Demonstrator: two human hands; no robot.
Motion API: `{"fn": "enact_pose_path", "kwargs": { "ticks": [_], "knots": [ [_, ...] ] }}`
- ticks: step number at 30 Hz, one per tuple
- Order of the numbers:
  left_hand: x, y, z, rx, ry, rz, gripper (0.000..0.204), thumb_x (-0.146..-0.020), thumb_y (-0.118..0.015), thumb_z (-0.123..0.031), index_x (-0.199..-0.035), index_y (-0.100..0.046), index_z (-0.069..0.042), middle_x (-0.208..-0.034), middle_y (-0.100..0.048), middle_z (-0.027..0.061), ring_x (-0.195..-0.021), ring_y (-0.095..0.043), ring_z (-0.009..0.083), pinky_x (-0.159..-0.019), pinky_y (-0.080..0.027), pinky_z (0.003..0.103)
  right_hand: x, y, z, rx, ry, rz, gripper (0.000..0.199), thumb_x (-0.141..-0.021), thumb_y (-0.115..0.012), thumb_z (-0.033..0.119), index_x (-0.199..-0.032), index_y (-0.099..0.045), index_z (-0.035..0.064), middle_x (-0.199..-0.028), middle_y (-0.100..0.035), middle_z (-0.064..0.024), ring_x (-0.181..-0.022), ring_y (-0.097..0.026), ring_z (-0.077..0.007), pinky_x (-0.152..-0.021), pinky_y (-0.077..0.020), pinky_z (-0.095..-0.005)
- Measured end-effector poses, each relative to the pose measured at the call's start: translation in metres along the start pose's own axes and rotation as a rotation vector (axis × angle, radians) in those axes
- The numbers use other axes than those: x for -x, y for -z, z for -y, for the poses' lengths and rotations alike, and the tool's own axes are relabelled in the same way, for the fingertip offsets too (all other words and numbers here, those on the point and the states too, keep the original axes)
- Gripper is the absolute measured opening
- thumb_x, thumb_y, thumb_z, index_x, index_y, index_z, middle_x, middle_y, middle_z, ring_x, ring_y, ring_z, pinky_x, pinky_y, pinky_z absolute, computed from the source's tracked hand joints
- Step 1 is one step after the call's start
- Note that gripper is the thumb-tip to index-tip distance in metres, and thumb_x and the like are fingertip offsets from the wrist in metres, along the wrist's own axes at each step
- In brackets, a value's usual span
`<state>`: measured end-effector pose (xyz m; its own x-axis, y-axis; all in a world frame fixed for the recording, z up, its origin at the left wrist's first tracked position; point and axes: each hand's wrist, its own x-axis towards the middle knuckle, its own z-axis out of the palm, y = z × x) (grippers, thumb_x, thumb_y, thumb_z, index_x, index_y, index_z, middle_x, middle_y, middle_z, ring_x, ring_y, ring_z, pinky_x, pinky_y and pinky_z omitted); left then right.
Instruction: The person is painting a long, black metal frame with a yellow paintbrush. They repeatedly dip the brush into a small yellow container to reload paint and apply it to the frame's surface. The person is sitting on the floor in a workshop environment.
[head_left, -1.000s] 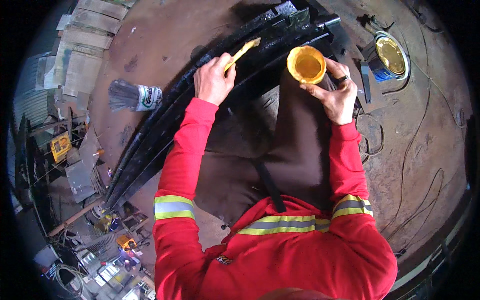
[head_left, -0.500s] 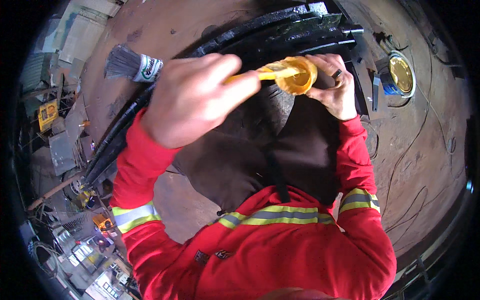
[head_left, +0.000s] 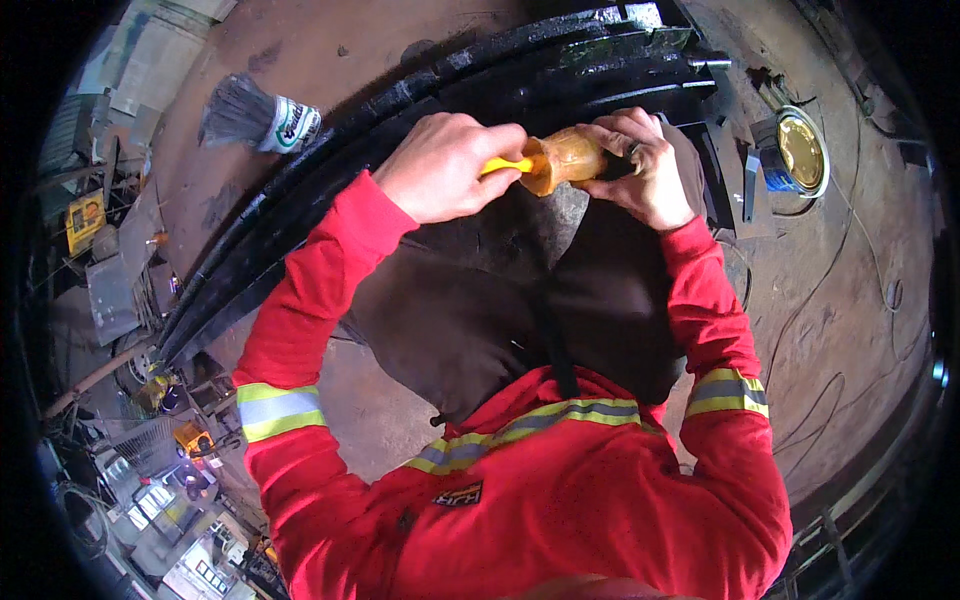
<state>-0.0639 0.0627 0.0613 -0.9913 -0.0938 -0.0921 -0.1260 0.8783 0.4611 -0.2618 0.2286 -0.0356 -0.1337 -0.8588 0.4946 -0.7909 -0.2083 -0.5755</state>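
My left hand [head_left: 445, 165] grips the yellow handle of a small paintbrush [head_left: 508, 165], whose head is inside a small yellow-stained cup [head_left: 568, 157]. My right hand [head_left: 640, 165] holds that cup tipped on its side toward the brush. Both hands hover over a stack of long curved black metal bars [head_left: 420, 130] lying on the brown table. I wear a red jacket with reflective bands and a dark apron.
A wide brush with grey bristles [head_left: 255, 115] lies at the upper left of the table. An open can of yellow paint [head_left: 800, 150] stands at the right, near thin cables [head_left: 850, 330]. Tools and clutter fill the floor at the left [head_left: 120, 300].
The left hand drew the brush off the black bars and put it into the cup. The right hand tipped the cup from upright onto its side.
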Motion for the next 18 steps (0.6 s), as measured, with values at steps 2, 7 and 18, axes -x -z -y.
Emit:
{"fn": "enact_pose_path", "kwargs": {
  "ticks": [2,7,18],
  "knots": [
    [0.006,-0.014,0.015,0.368,0.097,-0.072,0.016,-0.085,-0.072,-0.011,-0.092,-0.061,-0.003,-0.078,-0.066,0.0078,-0.074,-0.067,0.0174,-0.065,-0.051,0.031,0.000,-0.002,-0.001,0.008,-0.006,-0.015,0.064,-0.054,-0.088,0.019,-0.114,-0.069,0.0123,-0.106,-0.067,-0.0038,-0.100,-0.058,-0.0225,-0.089,-0.0422,-0.0360],
    [0.026,-0.031,0.022,0.885,0.299,-0.208,0.021,-0.080,-0.079,-0.007,-0.091,-0.062,-0.003,-0.088,-0.066,0.0014,-0.084,-0.062,0.0074,-0.078,-0.048,0.025,-0.003,0.002,-0.003,-0.113,-0.138,-0.105,0.061,-0.053,-0.091,0.021,-0.109,-0.072,0.0087,-0.102,-0.068,-0.0077,-0.096,-0.061,-0.0266,-0.088,-0.0470,-0.0372],
    [0.047,-0.069,0.021,1.070,0.345,-0.575,0.019,-0.081,-0.077,-0.006,-0.094,-0.064,-0.004,-0.084,-0.065,-0.0010,-0.077,-0.059,0.0045,-0.071,-0.047,0.020,-0.003,0.007,-0.004,-0.099,-0.271,-0.101,0.063,-0.054,-0.091,0.018,-0.111,-0.071,0.0051,-0.102,-0.070,-0.0106,-0.097,-0.062,-0.0273,-0.090,-0.0492,-0.0370]
  ]
}}
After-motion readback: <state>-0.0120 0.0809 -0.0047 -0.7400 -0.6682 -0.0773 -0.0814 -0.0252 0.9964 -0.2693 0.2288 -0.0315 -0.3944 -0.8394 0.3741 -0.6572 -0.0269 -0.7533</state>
